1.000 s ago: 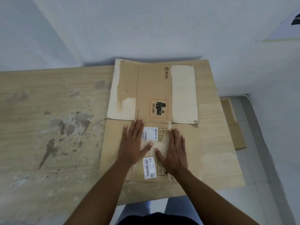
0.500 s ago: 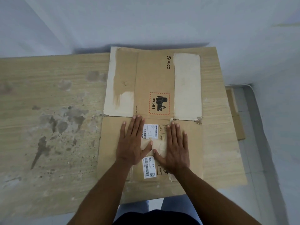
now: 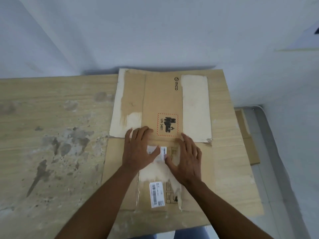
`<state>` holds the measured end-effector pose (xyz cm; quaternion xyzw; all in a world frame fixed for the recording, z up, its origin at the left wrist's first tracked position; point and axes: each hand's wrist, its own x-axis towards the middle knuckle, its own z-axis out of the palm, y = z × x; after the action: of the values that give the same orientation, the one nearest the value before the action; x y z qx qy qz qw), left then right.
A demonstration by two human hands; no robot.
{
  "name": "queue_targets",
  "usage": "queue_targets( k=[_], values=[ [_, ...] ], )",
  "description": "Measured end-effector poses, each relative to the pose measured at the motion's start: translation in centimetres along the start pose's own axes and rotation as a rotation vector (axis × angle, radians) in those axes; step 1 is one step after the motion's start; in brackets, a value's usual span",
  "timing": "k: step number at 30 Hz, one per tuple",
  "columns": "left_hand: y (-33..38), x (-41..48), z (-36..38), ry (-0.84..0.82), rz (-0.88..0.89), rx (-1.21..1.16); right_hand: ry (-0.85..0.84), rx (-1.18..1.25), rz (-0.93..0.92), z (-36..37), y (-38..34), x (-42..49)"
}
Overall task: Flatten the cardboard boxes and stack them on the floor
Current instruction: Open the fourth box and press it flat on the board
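One cardboard box (image 3: 162, 100) lies flat on the table (image 3: 51, 118), left hand (image 3: 139, 150) and right hand (image 3: 186, 161) pressing it, fingers (image 3: 138, 137) straight, gripping nothing. Floor stack (image 3: 248, 144) at three o'clock awaits; carrying it over remains.

A flat box (image 3: 162, 100) is lying on the table's (image 3: 51, 118) right end, before the wall (image 3: 155, 31). The left hand (image 3: 139, 149) and right hand (image 3: 186, 159) are resting on it. More cardboard (image 3: 250, 149) is lying on the floor (image 3: 279, 161), right of the table.

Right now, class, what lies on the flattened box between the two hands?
In the head view, a white label and printed symbols on the box lie between left hand and right hand.
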<state>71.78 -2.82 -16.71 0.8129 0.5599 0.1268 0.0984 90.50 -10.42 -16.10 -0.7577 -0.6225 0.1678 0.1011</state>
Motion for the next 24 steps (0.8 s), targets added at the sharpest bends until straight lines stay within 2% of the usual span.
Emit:
queue_targets(
  k=[3,9,14,24],
  values=[
    [-0.6,5.6,-0.2,0.008,-0.058,0.014,0.048,0.033,-0.015,-1.3,-0.6,6.0],
    [-1.8,13.1,2.7,-0.166,-0.174,0.064,-0.050,-0.030,-0.014,-0.9,-1.2,16.5],
    [-2.2,13.6,4.0,-0.119,-0.151,0.124,0.019,-0.163,-0.018,0.9,-1.2,17.3],
    [-2.0,13.9,3.8,-0.145,-0.171,0.136,0.009,-0.194,-0.007,0.7,-1.4,17.6]
  ],
)
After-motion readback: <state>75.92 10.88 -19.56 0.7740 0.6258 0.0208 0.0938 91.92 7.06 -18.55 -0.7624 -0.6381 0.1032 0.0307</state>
